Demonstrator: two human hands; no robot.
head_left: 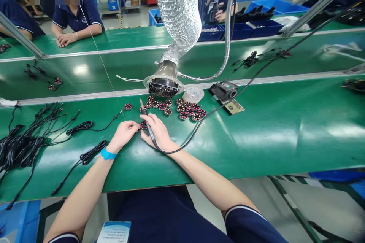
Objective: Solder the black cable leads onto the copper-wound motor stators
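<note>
My right hand [159,132] is closed around a soldering iron [149,129], its tip pointing up and away from me. Just left of it, my left hand [125,132] has its fingers pinched together at the edge of a small round motor stator [143,125] with red and black coils. What the pinch holds is too small to make out. A thin solder wire [105,67] runs down from above to behind my left hand. Beyond the hands, several similar stators [162,106] lie in two groups. One stator [128,106] with a black cable lies further left.
A fume hood [164,72] hangs over the stators. Behind them are a tape roll [193,94] and a soldering iron stand [225,90]. Black cables [25,144] pile up at left. The iron's cord [196,131] crosses right. A person [76,18] sits opposite.
</note>
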